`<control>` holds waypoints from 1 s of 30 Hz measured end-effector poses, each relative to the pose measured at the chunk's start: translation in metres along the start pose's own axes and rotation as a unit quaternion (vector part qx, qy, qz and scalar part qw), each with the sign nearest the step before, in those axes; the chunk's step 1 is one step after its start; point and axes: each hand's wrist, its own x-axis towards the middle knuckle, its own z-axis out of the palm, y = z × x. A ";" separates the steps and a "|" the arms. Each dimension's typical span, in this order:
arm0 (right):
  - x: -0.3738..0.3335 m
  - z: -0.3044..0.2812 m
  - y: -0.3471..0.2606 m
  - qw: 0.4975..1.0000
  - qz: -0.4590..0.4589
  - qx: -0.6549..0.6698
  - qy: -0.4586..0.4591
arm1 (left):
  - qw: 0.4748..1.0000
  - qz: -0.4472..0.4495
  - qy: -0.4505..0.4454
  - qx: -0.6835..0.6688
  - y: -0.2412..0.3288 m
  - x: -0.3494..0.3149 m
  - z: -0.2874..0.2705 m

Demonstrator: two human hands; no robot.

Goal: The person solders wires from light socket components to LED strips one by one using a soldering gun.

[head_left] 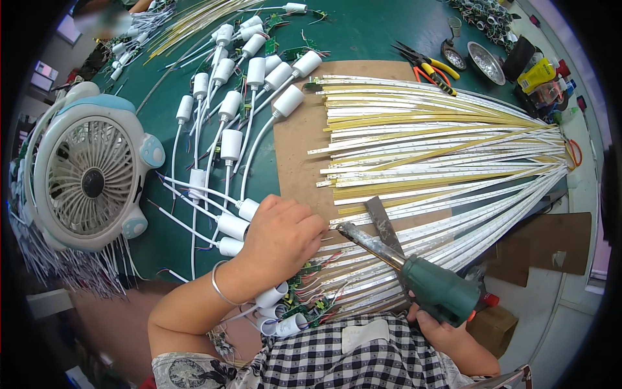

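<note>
My right hand (440, 329) is wrapped round the grip of a green soldering gun (442, 288). The gun's long metal barrel (370, 245) points up and left, its end close to the tip of an LED strip (382, 215). Just left of that end, my left hand (285, 230) is closed in a pinch; its fingertips hide what they hold. White cylindrical caps (232, 225) with cables lie against this hand. Below my left wrist sit green circuit boards (299, 282) with thin wires and more white caps (288, 325). Under the barrel lies a flat dark metal bar (383, 223).
White and yellow LED strips (414, 139) fan out across a brown board (299, 146) on the green table. Black-and-yellow pliers (431, 65) and metal dishes (486, 63) are at the far right. A white-and-blue fan (92, 175) stands at left, near several cabled white caps (230, 144).
</note>
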 end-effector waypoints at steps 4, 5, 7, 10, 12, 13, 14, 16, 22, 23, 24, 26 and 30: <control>0.002 0.005 -0.003 0.999 0.044 0.021 0.002 | 1.000 -0.001 0.000 0.005 -0.001 0.000 0.000; 0.002 0.005 -0.003 0.999 0.049 0.021 0.007 | 1.000 -0.002 0.001 0.006 -0.001 0.000 0.001; 0.002 0.005 -0.003 0.999 0.043 0.013 0.007 | 1.000 -0.003 0.011 -0.009 -0.001 0.000 0.001; -0.001 0.003 -0.001 0.999 0.046 0.007 0.007 | 0.999 -0.014 0.015 -0.029 -0.002 0.000 0.000; -0.001 0.003 -0.001 0.999 0.054 0.008 0.006 | 0.999 -0.016 0.023 -0.025 -0.001 0.000 0.000; 0.001 0.003 -0.005 0.997 0.061 0.040 0.011 | 0.999 -0.017 0.031 -0.021 -0.001 0.000 0.000; 0.002 0.004 -0.007 0.995 0.069 0.071 0.016 | 0.999 -0.017 0.031 -0.021 -0.001 0.000 0.000; 0.001 0.004 -0.004 0.995 0.065 0.068 0.018 | 0.999 -0.031 0.024 -0.002 0.001 0.001 0.000; 0.002 0.006 -0.007 0.992 0.073 0.104 0.027 | 0.998 -0.056 0.004 -0.001 0.003 0.006 0.000; 0.003 0.007 -0.008 0.990 0.079 0.116 0.028 | 0.998 -0.057 0.004 -0.001 0.003 0.006 0.001; 0.004 0.009 -0.009 0.990 0.079 0.116 0.029 | 0.998 -0.055 0.005 0.009 0.003 0.007 0.002; 0.007 0.013 -0.010 0.981 0.084 0.145 0.095 | 0.998 -0.053 0.005 0.019 0.004 0.008 0.003; 0.009 0.012 -0.010 0.983 0.080 0.139 0.088 | 0.998 -0.064 0.005 0.021 0.004 0.010 0.003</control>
